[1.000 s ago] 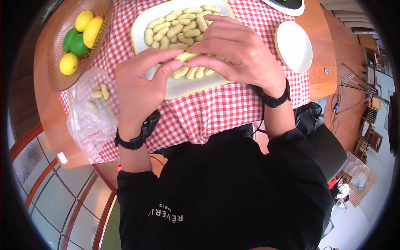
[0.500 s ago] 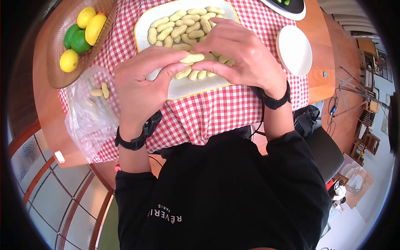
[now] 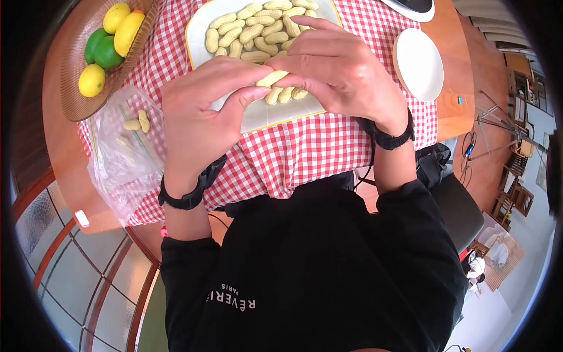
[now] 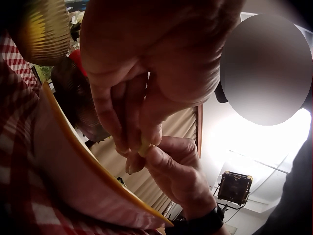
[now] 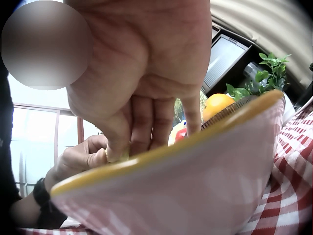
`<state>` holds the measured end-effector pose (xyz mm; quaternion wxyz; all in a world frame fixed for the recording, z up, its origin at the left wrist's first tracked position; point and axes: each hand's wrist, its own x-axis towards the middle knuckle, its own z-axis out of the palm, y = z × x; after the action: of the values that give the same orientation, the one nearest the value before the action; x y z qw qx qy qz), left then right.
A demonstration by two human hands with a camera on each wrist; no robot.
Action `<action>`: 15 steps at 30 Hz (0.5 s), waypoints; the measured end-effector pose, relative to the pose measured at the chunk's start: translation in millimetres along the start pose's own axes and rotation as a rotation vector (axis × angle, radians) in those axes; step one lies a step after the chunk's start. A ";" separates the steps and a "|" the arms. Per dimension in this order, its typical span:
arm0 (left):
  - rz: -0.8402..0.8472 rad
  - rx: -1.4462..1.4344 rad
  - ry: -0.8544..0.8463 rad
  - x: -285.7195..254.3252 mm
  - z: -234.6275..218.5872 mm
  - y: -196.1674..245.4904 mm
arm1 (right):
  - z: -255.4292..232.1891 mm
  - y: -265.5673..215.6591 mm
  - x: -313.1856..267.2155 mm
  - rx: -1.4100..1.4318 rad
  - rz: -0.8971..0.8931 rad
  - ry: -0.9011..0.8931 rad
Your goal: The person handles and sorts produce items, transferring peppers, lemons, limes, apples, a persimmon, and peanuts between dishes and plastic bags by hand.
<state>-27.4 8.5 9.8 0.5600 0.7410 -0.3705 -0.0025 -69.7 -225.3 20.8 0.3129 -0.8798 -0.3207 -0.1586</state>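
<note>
In the head view, my left hand (image 3: 202, 111) and right hand (image 3: 346, 73) meet over a white, yellow-rimmed dish (image 3: 258, 120). Between them is one pale peanut in its shell (image 3: 272, 78); the left thumb and fingers pinch one end, the right thumb and fingers the other. Rows of unshelled peanuts (image 3: 252, 32) lie in the dish, some hidden under the right hand. The left wrist view shows both sets of fingertips meeting at the small peanut (image 4: 144, 148). From the right wrist, the dish's rim (image 5: 171, 144) partly covers the fingertips.
To the left are a ribbed basket (image 3: 73, 88) of lemons and green fruit, and a clear plastic bag (image 3: 120, 167) with a few peanuts. A white bowl (image 3: 419, 64) stands at right, a dark-centred plate (image 3: 413, 7) behind it. A red checked cloth (image 3: 275, 158) lies underneath.
Both hands keep their pinch on the peanut, which has shifted slightly right and now tilts, its right end higher. The fingertips have drawn closer together over it.
</note>
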 end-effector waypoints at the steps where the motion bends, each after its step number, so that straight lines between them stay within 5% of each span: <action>1: 0.003 0.002 0.001 -1.1 0.7 1.0 | -1.1 -0.1 1.5 0.026 -0.004 0.006; 15: -0.024 0.008 0.023 4.3 -1.7 0.1 | -8.6 0.3 2.7 0.109 0.079 0.021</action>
<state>-23.6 7.6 12.3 0.5610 0.7477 -0.3553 0.0008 -68.1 -229.9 28.4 0.3695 -0.8718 -0.2907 -0.1376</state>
